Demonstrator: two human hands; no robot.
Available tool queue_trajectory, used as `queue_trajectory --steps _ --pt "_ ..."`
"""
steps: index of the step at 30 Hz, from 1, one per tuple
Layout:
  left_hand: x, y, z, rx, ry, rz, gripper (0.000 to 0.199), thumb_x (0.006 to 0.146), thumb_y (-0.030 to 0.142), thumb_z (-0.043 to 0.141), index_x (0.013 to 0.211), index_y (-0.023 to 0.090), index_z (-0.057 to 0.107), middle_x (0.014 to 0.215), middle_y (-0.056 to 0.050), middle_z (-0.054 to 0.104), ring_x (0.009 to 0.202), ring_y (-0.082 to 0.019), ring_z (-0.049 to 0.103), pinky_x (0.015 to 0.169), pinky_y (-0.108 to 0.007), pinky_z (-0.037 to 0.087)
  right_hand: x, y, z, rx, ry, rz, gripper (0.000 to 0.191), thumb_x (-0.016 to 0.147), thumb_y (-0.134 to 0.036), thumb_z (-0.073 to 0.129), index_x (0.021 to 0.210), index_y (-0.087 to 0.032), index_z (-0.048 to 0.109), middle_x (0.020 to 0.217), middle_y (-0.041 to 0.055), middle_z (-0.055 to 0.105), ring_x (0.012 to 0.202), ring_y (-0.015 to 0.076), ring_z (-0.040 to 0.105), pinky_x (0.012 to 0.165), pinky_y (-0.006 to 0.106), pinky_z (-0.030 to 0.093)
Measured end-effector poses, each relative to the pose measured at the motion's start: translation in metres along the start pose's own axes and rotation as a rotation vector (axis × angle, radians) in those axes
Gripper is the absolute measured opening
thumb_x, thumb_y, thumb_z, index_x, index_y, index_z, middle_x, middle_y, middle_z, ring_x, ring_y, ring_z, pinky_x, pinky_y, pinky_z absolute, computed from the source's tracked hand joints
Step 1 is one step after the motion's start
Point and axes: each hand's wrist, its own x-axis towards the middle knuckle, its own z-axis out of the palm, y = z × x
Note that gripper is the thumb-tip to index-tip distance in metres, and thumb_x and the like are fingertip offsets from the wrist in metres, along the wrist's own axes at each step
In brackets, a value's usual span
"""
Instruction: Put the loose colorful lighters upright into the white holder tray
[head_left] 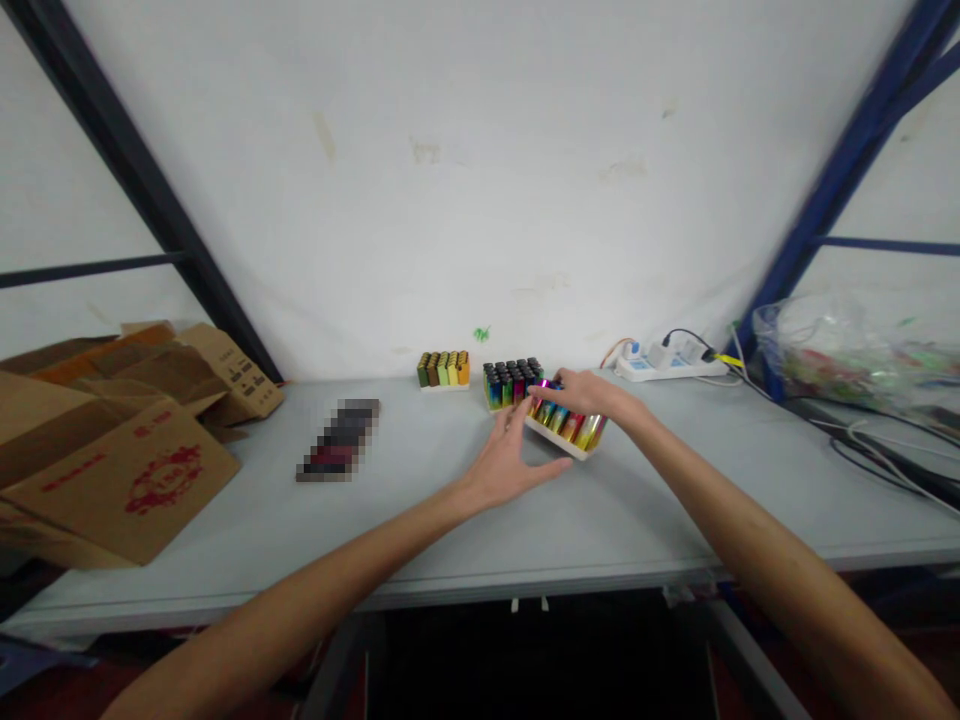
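Observation:
A white tray of shiny multicoloured lighters (568,425) is tilted on the table, its near side facing me. My right hand (581,393) reaches over the back of this tray, fingers curled round its top and far side. At the tray's left end is my left hand (508,468), fingers stretched forward and thumb spread to the right; whether the fingertips touch the tray I cannot tell. Just behind stands a second tray of lighters (514,383) with black tops, upright in rows. Farther left, a smaller block of yellow, green and brown lighters (443,370) stands near the wall.
Opened cardboard boxes (150,470) crowd the table's left end. A pixelated dark flat object (339,440) lies left of centre. A white power strip (664,362) with plugs sits at the back right, with cables (870,450) and a clear plastic bag (817,350) beyond it.

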Motion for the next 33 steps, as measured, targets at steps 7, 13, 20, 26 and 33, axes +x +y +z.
queue_trajectory --steps 7,13,20,26,33 --pt "0.019 0.005 0.026 -0.076 -0.051 -0.057 0.128 0.07 0.076 0.075 0.165 0.025 0.007 0.166 -0.02 0.013 0.156 -0.043 0.014 0.126 -0.058 0.023 0.017 0.02 0.001 0.013 -0.04 0.014 0.094 0.093 -0.083 0.028 0.115 -0.004 0.073 0.115 0.0281 0.074 0.107 0.0375 0.071 0.086 0.038 0.053" --pt "0.022 0.005 0.029 -0.056 0.016 -0.047 0.124 0.072 0.068 0.078 0.164 0.024 0.009 0.159 -0.018 0.017 0.15 -0.042 0.03 0.125 -0.053 0.028 0.013 0.011 0.008 0.043 -0.024 0.014 0.091 0.096 -0.08 0.023 0.109 -0.009 0.078 0.105 0.0251 0.077 0.1 0.0352 0.074 0.083 0.036 0.053" --pt "0.025 0.0 0.014 0.02 0.055 -0.007 0.116 0.064 0.049 0.085 0.161 0.024 0.026 0.142 -0.013 0.031 0.135 -0.037 0.047 0.122 -0.048 0.036 0.011 0.007 0.021 0.015 -0.011 -0.015 0.075 0.103 -0.068 0.022 0.128 -0.016 0.072 0.112 0.0191 0.077 0.102 0.0341 0.073 0.08 0.034 0.051" --pt "0.03 0.001 -0.01 0.125 -0.074 0.011 0.108 0.062 0.047 0.085 0.157 0.021 0.039 0.129 -0.01 0.042 0.13 -0.036 0.05 0.118 -0.046 0.041 0.009 0.009 0.034 0.097 -0.003 0.012 0.078 0.105 -0.064 0.02 0.114 -0.009 0.076 0.11 0.0228 0.076 0.102 0.0318 0.073 0.083 0.031 0.05" --pt "0.032 -0.008 -0.02 0.103 -0.141 0.077 0.11 0.064 0.052 0.085 0.158 0.02 0.037 0.14 -0.013 0.048 0.139 -0.037 0.045 0.122 -0.047 0.036 -0.003 0.003 0.035 0.14 0.33 -0.255 0.049 0.108 -0.032 0.029 0.139 -0.01 0.059 0.137 0.0183 0.064 0.132 0.0269 0.055 0.113 0.037 0.038"
